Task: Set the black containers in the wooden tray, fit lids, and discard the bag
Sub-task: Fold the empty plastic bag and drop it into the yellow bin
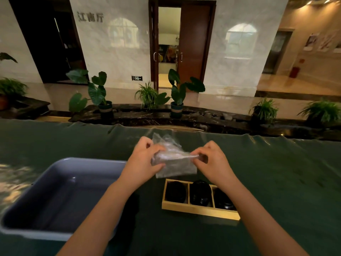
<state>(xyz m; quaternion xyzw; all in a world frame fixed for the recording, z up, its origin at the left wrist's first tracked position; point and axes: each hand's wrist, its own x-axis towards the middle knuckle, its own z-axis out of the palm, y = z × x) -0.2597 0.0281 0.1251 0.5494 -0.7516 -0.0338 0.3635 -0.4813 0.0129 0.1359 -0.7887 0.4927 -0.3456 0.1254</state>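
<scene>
A clear, crumpled plastic bag (173,159) is held up above the table between both hands. My left hand (145,159) pinches its left edge and my right hand (212,159) pinches its right edge. Below the bag, a wooden tray (199,212) with three compartments lies on the green cloth. Each compartment holds a black container: the left one (175,191), the middle one (200,192) and the right one (222,199), which my right forearm partly hides. Whether the containers carry lids I cannot tell.
A grey plastic tub (60,196) stands at the left, touching my left forearm. The table is covered with a dark green cloth (276,182). Beyond its far edge are a dark stone ledge and several potted plants (177,93).
</scene>
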